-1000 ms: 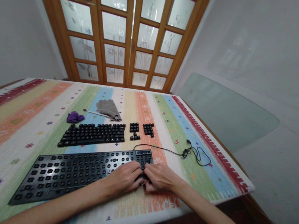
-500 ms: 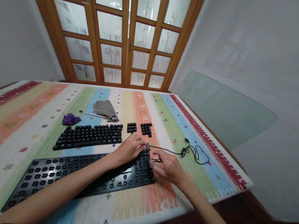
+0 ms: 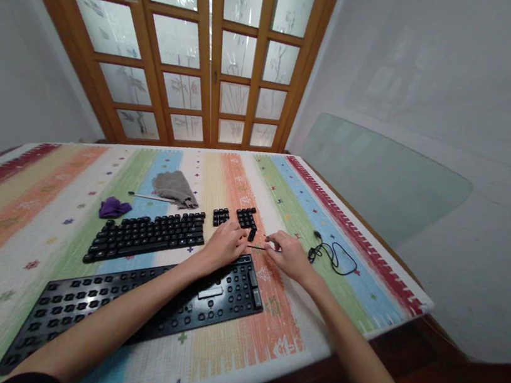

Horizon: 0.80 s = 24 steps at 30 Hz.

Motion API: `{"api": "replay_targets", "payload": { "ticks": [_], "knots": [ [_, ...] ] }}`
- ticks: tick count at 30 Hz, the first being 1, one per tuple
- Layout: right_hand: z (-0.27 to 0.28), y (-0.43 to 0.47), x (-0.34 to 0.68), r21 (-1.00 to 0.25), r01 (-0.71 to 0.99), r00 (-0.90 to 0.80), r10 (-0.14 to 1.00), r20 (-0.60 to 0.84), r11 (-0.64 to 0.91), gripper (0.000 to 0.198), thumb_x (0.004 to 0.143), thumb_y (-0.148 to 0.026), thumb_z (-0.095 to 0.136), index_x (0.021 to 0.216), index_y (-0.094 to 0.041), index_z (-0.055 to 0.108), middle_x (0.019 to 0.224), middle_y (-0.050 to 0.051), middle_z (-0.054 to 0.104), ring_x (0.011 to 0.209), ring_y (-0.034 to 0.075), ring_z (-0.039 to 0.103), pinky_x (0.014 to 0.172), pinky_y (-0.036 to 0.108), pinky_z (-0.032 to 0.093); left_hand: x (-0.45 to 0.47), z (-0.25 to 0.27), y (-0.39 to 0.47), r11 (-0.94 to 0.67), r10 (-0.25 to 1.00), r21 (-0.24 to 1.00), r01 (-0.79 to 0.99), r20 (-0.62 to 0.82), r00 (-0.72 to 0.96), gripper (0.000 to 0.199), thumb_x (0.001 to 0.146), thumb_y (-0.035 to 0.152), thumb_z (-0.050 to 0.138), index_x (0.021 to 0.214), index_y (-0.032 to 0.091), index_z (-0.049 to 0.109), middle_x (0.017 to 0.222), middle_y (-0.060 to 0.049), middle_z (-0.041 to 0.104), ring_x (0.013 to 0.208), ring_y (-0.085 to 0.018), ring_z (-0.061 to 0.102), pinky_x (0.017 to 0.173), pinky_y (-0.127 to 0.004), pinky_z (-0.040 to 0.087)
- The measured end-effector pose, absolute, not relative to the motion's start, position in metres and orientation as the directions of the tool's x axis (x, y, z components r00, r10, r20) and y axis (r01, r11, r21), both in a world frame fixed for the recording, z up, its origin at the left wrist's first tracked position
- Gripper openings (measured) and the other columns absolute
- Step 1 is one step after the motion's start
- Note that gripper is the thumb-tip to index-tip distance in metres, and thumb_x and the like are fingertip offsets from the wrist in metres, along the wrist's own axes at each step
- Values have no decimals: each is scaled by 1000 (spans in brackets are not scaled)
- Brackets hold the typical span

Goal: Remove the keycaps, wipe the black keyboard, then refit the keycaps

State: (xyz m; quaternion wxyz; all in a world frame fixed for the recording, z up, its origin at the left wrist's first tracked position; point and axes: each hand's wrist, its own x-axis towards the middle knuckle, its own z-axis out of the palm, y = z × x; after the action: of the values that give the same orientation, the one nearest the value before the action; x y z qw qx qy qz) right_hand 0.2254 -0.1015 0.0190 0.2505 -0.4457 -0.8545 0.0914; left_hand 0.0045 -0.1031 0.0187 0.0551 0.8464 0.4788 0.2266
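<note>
Doors [image 3: 173, 66] of wood and frosted glass stand at the far end of the room, beyond a table covered by a striped, patterned tablecloth [image 3: 234, 341]. A pale greenish panel [image 3: 381, 177] shows against the right wall. On the near side of the table, a black keyboard base [image 3: 201, 304] lies at a slant with bare key sockets, partly under the left forearm. Just beyond it, a block of black keycaps [image 3: 149, 235] sits in tidy rows. Farther off is a crumpled grey cloth [image 3: 177, 190]. The left hand [image 3: 228, 243] is palm down with curled fingers just past the base's far right end; the right hand [image 3: 291, 257] faces it, thumb and fingers bent. Their fingertips are too small to tell whether either grips anything. A thin black cable [image 3: 317, 251] lies loosely coiled to the right. A purple cloth [image 3: 114, 208] is at left, number-pad keycaps [image 3: 246, 218] just beyond the left hand, and a slim brush [image 3: 152, 197] beside the grey cloth.
</note>
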Motion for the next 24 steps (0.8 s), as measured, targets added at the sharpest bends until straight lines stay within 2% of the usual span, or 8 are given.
{"api": "replay_targets", "payload": {
  "ticks": [4,8,12,18,21,24],
  "knots": [
    [15,-82,213,-388,749,-471,843,259,537,19,90,-18,54,98,-15,71,78,5,60,74,18,56,69,27,38,14,22,-94,-490,865,291,822,281,416,17,87,27,63,82,13,72,82,-11,66,90,-27,59,82,-38,44],
    [13,-74,210,-394,752,-461,849,257,528,18,86,-15,55,92,-15,72,77,5,60,73,18,55,67,27,36,24,23,-87,-458,885,300,837,245,396,21,85,30,64,76,12,73,80,-14,67,92,-30,59,82,-40,42],
    [13,-76,213,-408,745,-455,849,270,529,16,85,-14,54,87,-16,71,75,4,60,72,17,55,67,26,36,28,21,-85,-435,899,356,827,217,379,18,82,26,65,73,12,72,80,-15,67,95,-32,59,85,-41,41],
    [10,-78,218,-445,711,-443,838,320,545,13,85,-16,56,87,-16,69,74,3,59,69,17,54,66,27,38,24,24,-86,-375,924,560,738,167,343,15,79,23,63,70,13,70,80,-14,67,97,-31,57,88,-40,39],
    [16,-80,217,-470,673,-445,820,361,572,15,85,-18,58,96,-16,68,76,2,59,69,16,53,67,27,39,18,33,-88,-304,934,713,632,94,344,13,77,25,63,71,14,69,77,-8,66,85,-24,58,81,-35,40],
    [26,-86,213,-563,552,-466,788,404,615,18,86,-24,60,100,-17,67,74,0,56,63,13,50,63,26,39,9,42,-91,-177,925,862,474,-18,379,19,77,30,60,71,15,68,73,-3,64,71,-17,55,71,-29,40]
  ]
}}
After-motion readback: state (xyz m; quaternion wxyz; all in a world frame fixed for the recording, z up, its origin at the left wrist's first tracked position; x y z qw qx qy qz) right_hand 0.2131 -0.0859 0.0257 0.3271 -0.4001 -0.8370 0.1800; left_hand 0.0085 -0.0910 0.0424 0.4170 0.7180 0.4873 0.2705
